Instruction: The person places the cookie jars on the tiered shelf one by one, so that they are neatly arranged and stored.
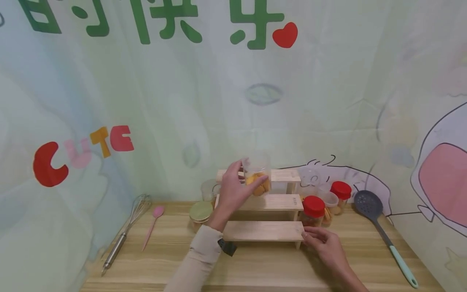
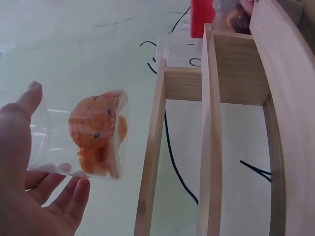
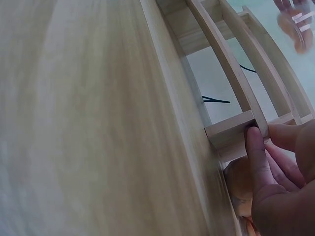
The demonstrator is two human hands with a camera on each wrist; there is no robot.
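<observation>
My left hand [image 1: 235, 188] grips a clear jar [image 1: 257, 174], thumb on one side and fingers on the other. Orange-brown pieces that look like small cookies [image 2: 96, 125] lie at the jar's bottom. The jar is held up above the middle step of a three-step wooden rack [image 1: 264, 231], in front of the top step. At the right end of the lowest step, my right hand [image 1: 326, 247] pinches the board's corner between thumb and fingers, as the right wrist view shows close up [image 3: 275, 167].
Right of the rack stand red-lidded jars [image 1: 313, 207] and an open clear tub [image 1: 328, 198]. A green-lidded jar [image 1: 200, 211] is at its left. A whisk [image 1: 125, 233] and pink spoon [image 1: 153, 227] lie far left, a slotted skimmer [image 1: 383, 233] far right. A printed curtain [image 1: 219, 101] hangs behind.
</observation>
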